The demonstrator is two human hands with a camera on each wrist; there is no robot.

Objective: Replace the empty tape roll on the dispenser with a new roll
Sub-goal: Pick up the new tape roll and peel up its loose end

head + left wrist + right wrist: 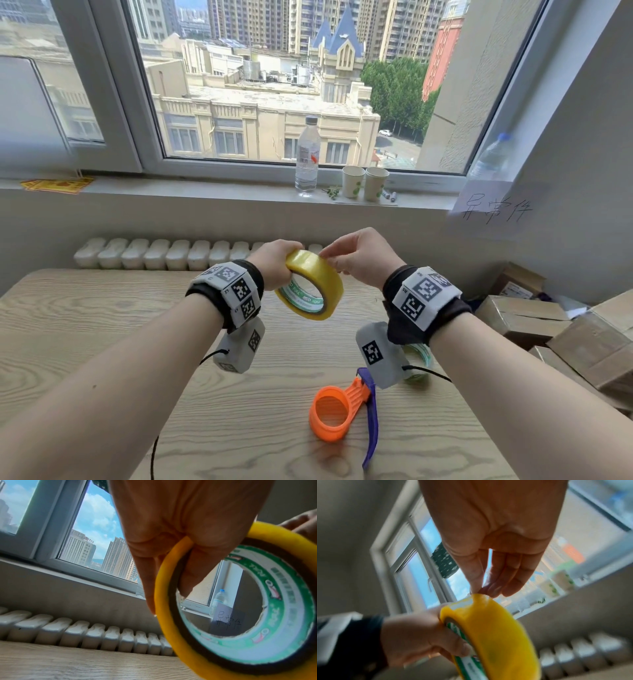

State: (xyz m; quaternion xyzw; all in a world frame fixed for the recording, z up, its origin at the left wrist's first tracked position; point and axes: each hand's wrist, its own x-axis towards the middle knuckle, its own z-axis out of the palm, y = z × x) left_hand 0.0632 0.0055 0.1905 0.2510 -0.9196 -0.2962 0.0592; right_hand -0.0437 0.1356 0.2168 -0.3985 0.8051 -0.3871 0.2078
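A full yellow tape roll (313,282) with a green and white core is held in the air above the wooden table (85,325). My left hand (275,262) grips its left side, thumb inside the core (190,566). My right hand (356,260) pinches the tape's loose end at the top of the roll (477,596). The orange and purple dispenser (346,411) lies on the table below my hands, its drum bare. A nearly bare roll with a green core (419,359) lies behind my right wrist camera, mostly hidden.
A radiator (171,253) runs behind the table. On the windowsill stand a water bottle (307,157) and two paper cups (364,183). Cardboard boxes (548,322) are stacked at the right. A handwritten paper note (493,209) hangs on the right wall.
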